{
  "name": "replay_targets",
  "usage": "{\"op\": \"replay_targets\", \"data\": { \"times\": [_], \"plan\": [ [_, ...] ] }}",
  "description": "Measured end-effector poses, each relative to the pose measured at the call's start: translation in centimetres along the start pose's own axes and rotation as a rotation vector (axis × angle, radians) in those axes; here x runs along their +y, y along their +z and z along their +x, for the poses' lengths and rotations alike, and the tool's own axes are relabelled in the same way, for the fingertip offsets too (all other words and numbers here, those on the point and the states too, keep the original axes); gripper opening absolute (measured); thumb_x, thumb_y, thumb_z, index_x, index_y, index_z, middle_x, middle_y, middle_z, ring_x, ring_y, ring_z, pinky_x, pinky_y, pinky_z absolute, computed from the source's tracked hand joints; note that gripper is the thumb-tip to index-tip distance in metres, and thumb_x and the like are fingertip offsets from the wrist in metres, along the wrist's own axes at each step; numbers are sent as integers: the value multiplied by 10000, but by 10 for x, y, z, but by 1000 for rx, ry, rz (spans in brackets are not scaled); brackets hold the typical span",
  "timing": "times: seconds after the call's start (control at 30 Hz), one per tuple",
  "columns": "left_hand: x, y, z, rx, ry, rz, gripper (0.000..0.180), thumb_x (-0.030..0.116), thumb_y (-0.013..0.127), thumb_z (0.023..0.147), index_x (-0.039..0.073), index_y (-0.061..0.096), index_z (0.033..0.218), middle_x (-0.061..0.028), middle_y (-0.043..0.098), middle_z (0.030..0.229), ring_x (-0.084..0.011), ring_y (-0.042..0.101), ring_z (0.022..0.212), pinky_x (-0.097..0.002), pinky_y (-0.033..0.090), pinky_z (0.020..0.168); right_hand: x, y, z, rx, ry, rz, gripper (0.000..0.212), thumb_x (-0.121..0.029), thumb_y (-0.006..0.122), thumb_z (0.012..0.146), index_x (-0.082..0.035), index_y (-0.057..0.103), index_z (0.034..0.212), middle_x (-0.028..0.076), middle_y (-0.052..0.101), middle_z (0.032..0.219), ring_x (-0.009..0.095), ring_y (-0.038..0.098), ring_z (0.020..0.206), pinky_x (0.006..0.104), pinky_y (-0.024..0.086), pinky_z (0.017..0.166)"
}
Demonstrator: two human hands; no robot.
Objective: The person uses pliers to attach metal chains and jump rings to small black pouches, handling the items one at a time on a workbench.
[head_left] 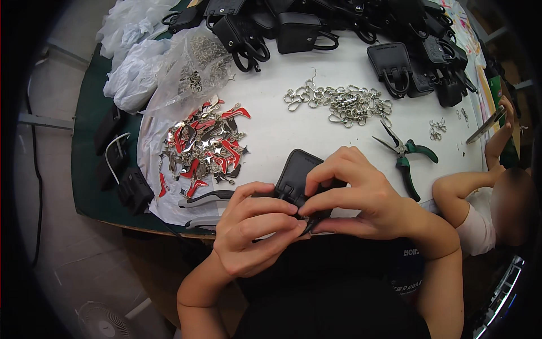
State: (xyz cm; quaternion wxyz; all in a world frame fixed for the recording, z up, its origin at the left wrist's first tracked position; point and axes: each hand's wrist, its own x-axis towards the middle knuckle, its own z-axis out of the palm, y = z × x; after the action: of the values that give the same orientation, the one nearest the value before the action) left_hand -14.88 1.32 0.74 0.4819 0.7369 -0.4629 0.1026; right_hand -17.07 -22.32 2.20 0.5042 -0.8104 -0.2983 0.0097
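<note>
At the table's near edge, both my hands are closed on a small black leather bag point(300, 166), its flap side lying away from me. My left hand point(253, 230) pinches at the bag's near end, thumb and fingertips meeting there. From the other side my right hand point(368, 195) grips the bag, its fingertips almost touching those of the left. A strap loop seems to lie between the fingertips, but the exact part is hidden. Grey-handled pliers point(208, 199) lie partly behind my left hand. To the right, green-handled pliers point(404, 151) rest with jaws apart.
Metal swivel clasps point(350, 104) are heaped in the middle. Left of them lie red shoe-shaped charms and star charms point(206, 147), near a clear bag of metal parts point(197, 68). More black bags point(299, 31) line the far side. At right, another person's arm point(460, 189) rests beside a phone point(485, 125).
</note>
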Motion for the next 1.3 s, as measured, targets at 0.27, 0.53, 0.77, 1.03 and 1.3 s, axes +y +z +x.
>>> {"op": "replay_targets", "data": {
  "times": [0.27,0.53,0.77,1.03,1.3],
  "plan": [
    [0,1,-4,50,78,102,205,-50,847,670,45,739,816,5,632,1027,-217,686,944,-474,543,844,0,-3,-24,304,85,-40,408,-99,871,696,-72,729,1077,76,618,1078,204,547,904,316,458,727],
    [8,-4,-1,22,54,117,203,-48,855,667,48,734,799,6,629,1023,-223,688,935,-471,548,841,-11,7,-31,351,-25,-207,385,-99,863,666,-95,748,1034,42,639,1045,191,560,862,318,442,729],
    [12,-4,2,15,-25,-32,246,-15,859,666,45,745,875,-52,633,995,-233,688,895,-423,574,770,-5,28,-17,409,-377,-540,268,-187,769,674,-123,757,934,-26,664,1042,163,571,854,342,408,733],
    [-3,-13,18,306,-333,31,224,-40,844,714,-15,705,888,-92,619,964,-133,597,781,-250,501,644,-4,4,0,524,-90,-325,229,-51,839,696,-99,741,897,22,634,951,224,552,839,339,431,698],
    [-26,-4,27,491,-627,-465,148,-59,706,870,-38,615,984,-63,608,999,-82,643,779,-202,553,633,16,35,-26,140,83,-294,177,-100,783,767,-88,702,923,31,624,907,217,565,818,351,416,744]
  ]
}}
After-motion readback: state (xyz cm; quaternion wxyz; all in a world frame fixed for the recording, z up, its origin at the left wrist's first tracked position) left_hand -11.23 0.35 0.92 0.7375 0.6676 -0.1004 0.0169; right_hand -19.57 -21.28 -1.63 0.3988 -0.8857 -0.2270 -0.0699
